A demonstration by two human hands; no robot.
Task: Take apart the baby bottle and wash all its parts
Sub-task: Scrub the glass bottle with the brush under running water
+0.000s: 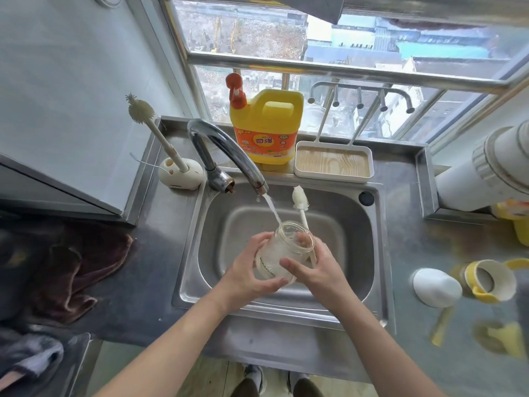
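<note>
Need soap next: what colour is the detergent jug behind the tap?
The detergent jug is yellow, with an orange label and a red-orange pump; the head view shows it best.

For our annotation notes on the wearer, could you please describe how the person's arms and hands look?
Both are bare. The left hand and right hand have no gloves, and no rings show. The left forearm and right forearm show no sleeves, watch, wristband or markings up to the frame's edge.

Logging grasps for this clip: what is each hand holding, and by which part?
The left hand and right hand both grip the clear bottle body by its side wall. The right hand also holds the small brush by its lower handle.
</note>
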